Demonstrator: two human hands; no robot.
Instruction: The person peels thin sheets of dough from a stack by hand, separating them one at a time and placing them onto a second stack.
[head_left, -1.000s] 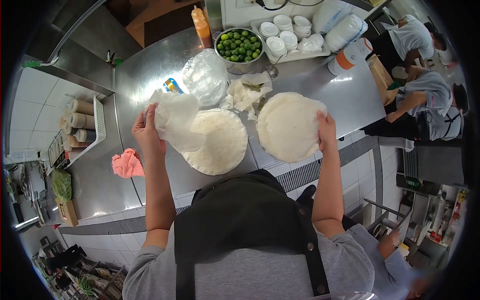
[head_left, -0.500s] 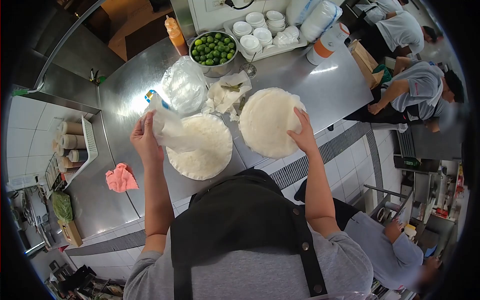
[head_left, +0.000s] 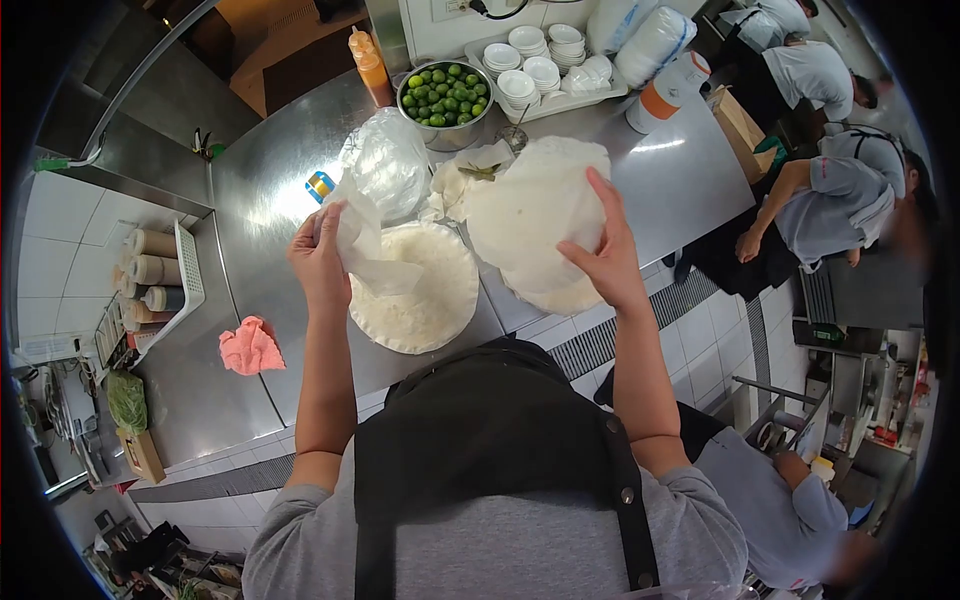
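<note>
My left hand (head_left: 325,262) is closed on a thin, translucent white sheet (head_left: 365,240) that hangs over a round, pale, flat disc with a crimped edge (head_left: 425,320). My right hand (head_left: 608,245) pinches the edge of a thin white round sheet (head_left: 535,205) between thumb and fingers. That sheet is raised and tilted above a pale round stack (head_left: 560,294), whose lower edge shows beneath it. Behind the discs lie crumpled whitish sheets (head_left: 455,190) and a clear plastic bag (head_left: 388,165).
On the steel table (head_left: 270,250) are a bowl of limes (head_left: 445,97), orange squeeze bottles (head_left: 372,70), a tray of small white dishes (head_left: 540,75), a white-and-orange container (head_left: 665,92) and a pink cloth (head_left: 252,346). Several people (head_left: 845,195) work to the right.
My right hand has raised the top sheet from the right stack, and its far edge now tilts upward. My left hand's sheet is gathered closer. The whole view has shifted slightly.
</note>
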